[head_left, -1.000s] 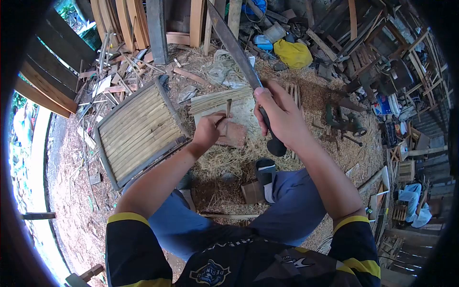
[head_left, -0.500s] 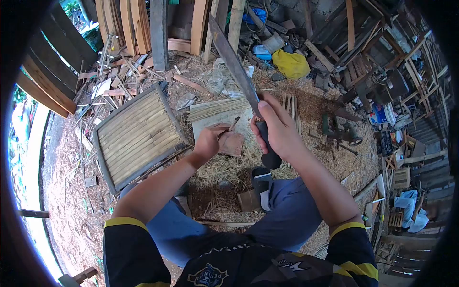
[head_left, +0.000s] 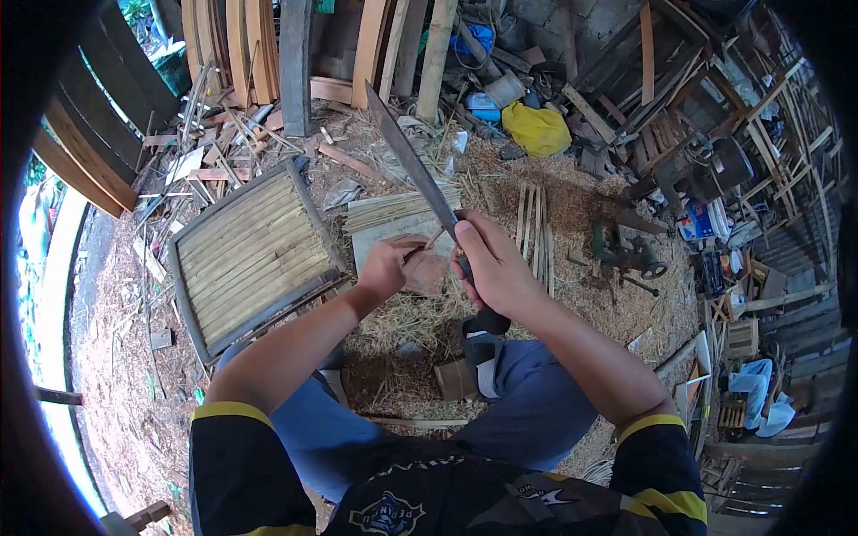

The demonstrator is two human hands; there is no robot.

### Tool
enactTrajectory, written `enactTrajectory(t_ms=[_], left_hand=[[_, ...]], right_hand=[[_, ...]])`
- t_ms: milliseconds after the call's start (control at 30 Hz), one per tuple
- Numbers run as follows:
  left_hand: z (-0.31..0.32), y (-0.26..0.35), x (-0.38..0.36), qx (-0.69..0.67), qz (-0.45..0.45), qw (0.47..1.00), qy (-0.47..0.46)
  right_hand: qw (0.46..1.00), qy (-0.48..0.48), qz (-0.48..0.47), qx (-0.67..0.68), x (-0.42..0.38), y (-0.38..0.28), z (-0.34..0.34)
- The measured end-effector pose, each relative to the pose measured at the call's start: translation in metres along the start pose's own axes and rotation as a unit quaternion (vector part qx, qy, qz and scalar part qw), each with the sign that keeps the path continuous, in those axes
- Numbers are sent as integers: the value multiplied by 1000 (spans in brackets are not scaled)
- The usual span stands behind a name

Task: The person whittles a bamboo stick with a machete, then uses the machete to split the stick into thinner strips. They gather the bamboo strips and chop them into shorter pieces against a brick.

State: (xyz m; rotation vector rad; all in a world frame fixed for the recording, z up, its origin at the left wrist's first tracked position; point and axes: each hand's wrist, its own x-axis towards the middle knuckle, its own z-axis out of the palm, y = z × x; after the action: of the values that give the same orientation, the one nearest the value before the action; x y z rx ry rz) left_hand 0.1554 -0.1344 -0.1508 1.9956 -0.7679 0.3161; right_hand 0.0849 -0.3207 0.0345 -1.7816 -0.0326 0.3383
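Observation:
My right hand (head_left: 492, 272) is wrapped round the black handle of a machete (head_left: 413, 163), whose long blade points up and to the left. My left hand (head_left: 384, 271) pinches a short, thin bamboo stick (head_left: 433, 239), its tip right by the base of the blade. Under the hands lies a flat reddish wood block (head_left: 427, 277). Just beyond it, a bundle of thin bamboo strips (head_left: 393, 209) rests on a pale board (head_left: 365, 241). Pale shavings (head_left: 402, 323) are heaped between my legs.
A framed bamboo slat panel (head_left: 255, 261) leans at my left. Several longer strips (head_left: 534, 223) and a green metal vise (head_left: 617, 248) lie to the right. Planks (head_left: 299, 71) stand at the back, near a yellow bag (head_left: 536, 129). Another person (head_left: 755, 393) sits far right.
My right hand has brought the machete left and slightly down, so its blade base now meets the stick in my left hand. The left hand has barely shifted.

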Motion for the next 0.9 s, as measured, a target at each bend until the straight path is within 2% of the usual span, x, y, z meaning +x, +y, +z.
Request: enactTrajectory(t_ms=[433,633,700,833,900], left_hand=[[0,-1,0,-22,-25,999,-16],[-1,4,-1,-36,-21,999,-8],[-7,10,-2,-21,-20,999,-31],[-9,9,-9,-4,-34,994,-99],[-8,11,-16,-18,-23,995,-95]], right_hand=[[1000,-9,9,2,0,1,1],[990,46,-64,-113,2,16,4],[985,67,-84,-132,-4,20,9],[991,88,-62,-80,-25,18,28],[994,98,-34,-44,-38,18,41]])
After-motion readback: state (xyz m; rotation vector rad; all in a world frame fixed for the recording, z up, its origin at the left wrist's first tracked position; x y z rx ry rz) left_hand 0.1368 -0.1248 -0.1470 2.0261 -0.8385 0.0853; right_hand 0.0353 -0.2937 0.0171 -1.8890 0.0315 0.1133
